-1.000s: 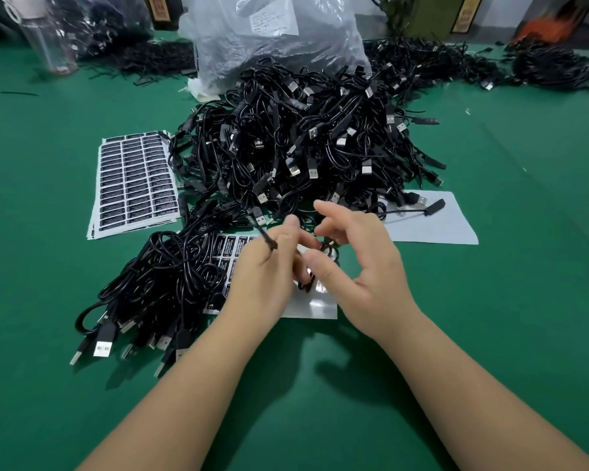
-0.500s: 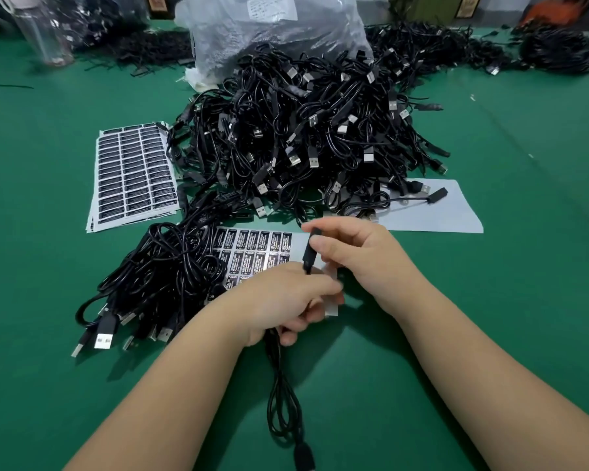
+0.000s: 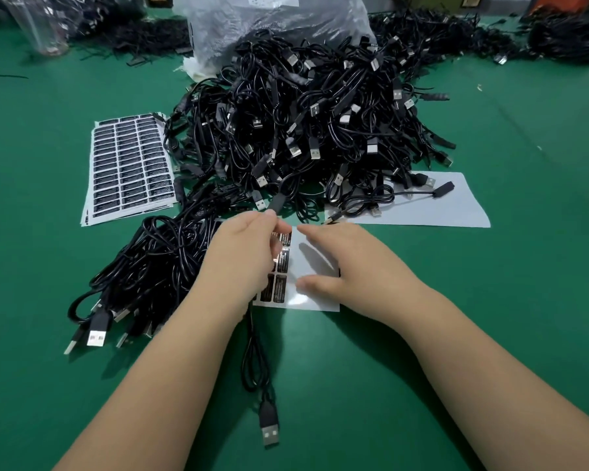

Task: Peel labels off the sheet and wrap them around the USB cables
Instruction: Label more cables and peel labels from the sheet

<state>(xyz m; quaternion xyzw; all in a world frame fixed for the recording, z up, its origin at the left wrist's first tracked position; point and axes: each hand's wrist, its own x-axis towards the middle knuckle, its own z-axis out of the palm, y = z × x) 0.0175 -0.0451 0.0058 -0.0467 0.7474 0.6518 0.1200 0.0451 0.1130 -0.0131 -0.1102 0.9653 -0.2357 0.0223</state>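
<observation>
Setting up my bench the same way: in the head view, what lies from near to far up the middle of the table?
Silver USB plug → partly peeled label sheet → big heap of black USB cables → clear plastic bag.

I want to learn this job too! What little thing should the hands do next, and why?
Probably the right hand should pick at the edge of the nearest black label on the label sheet and peel it up. The left hand already grips one cable, its USB plug trailing toward the person, but no peeled label shows between the fingers yet, and the right hand lies open on the sheet.
</observation>
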